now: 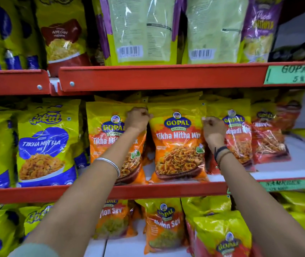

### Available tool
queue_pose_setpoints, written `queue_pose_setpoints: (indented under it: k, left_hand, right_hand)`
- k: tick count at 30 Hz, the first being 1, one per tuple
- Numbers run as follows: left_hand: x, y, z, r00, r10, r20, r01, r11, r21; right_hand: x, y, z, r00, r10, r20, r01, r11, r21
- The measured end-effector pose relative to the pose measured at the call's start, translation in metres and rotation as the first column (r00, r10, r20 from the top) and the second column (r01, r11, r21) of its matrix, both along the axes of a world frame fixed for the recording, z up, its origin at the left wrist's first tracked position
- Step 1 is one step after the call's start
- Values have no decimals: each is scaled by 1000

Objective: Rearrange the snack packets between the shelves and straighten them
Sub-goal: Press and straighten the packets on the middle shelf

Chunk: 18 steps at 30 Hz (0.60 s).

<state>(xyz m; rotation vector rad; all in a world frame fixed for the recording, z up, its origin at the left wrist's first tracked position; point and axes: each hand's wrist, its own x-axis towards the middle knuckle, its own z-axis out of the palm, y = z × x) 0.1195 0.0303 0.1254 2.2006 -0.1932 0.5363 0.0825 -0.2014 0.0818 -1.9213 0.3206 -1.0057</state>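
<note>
**Both hands pinching the middle Tikha Mitha Mix packet**

Your left hand (138, 118) is curling closed, pinching the upper left edge of the Gopal Tikha Mitha Mix packet (178, 143). Your right hand (214, 129) is doing the same, fingers pressed together on the packet's upper right edge. The packet is standing upright on the middle shelf (166, 189), at its front lip. A second Tikha Mitha Mix packet (99, 134) is standing just beside it on the left, partly behind your left forearm. A red-and-yellow Gopal packet (240, 138) is touching it on the right. Nylon Sev packets (163, 225) are sitting on the shelf below.
</note>
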Motion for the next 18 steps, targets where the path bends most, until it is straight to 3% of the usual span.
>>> queue_pose_setpoints:
  k: [3, 5, 8, 11, 18]
  left_hand:
    - [-10, -9, -11, 998, 16, 65, -10, 996, -86]
    - [-26, -14, -32, 965, 41, 258, -11, 993, -117]
    - [-66, -22, -76, 891, -95, 445, 53, 993, 106]
    - [-88, -30, -131, 864, -244, 440, 46, 909, 414]
    - [-80, -32, -165, 909, -217, 356, -8, 845, 535]
  right_hand:
    - [-8, 4, -12, 992, 58, 111, -60, 998, 16]
    - [-23, 13, -28, 981, 76, 179, -73, 997, -24]
    - [-56, 38, -61, 971, 136, 197, -83, 963, -256]
    - [-71, 58, -103, 962, 236, 140, -124, 829, -546]
    - [-60, 57, -125, 995, 85, -47, -95, 735, -672]
